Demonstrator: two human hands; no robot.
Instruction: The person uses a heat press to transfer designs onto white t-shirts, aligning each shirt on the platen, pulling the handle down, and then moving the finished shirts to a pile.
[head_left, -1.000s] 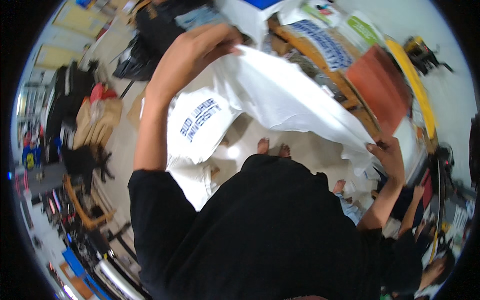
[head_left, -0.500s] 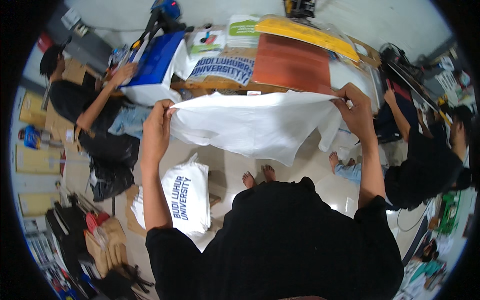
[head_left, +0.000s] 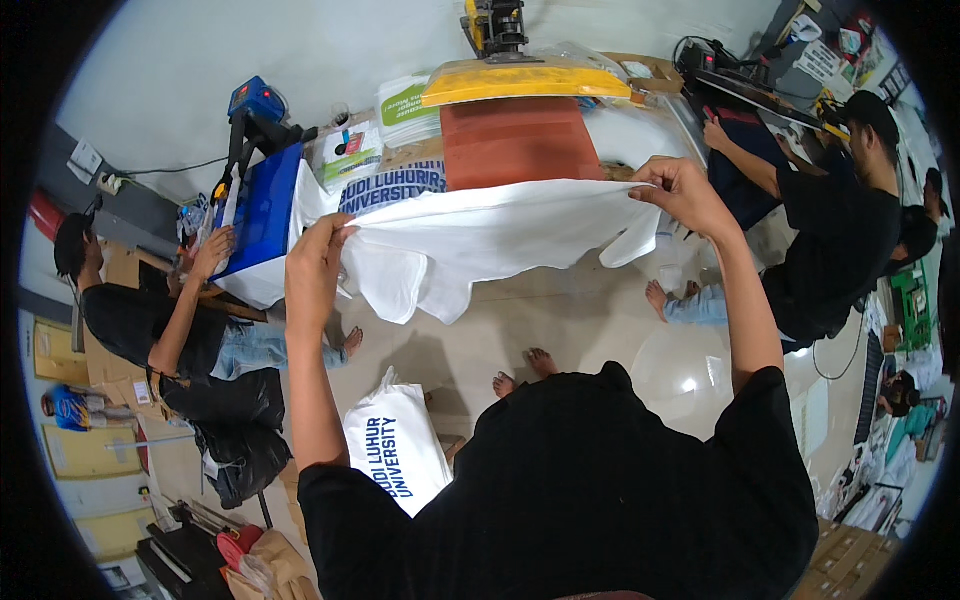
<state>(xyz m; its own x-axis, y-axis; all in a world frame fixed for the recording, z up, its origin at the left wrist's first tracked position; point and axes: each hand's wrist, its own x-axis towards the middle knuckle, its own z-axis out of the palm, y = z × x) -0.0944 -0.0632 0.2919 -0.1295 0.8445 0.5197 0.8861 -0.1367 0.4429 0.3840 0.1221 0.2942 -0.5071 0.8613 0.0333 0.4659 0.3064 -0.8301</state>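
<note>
Left hand [head_left: 312, 262] and right hand [head_left: 690, 198] both closed in pinch grips, thumb to fingers, one at each end of the white cloth's [head_left: 500, 235] top edge. Cloth hangs spread between them in front of the bench [head_left: 408, 154], top edge fairly straight, lower edge in uneven flaps. Left fingertips hard to make out against the cloth. Cloth covers most of the bench's near edge and part of the printed sheet [head_left: 395, 185]; stack [head_left: 408, 440] at lower left partly cut off by black shirt [head_left: 590, 480]. Red board [head_left: 520, 140] just beyond the cloth. Floor [head_left: 590, 330] shows below it, down to the wearer's feet. Co-workers at left [head_left: 150, 325] and right [head_left: 840, 230], both apart from the cloth.
</note>
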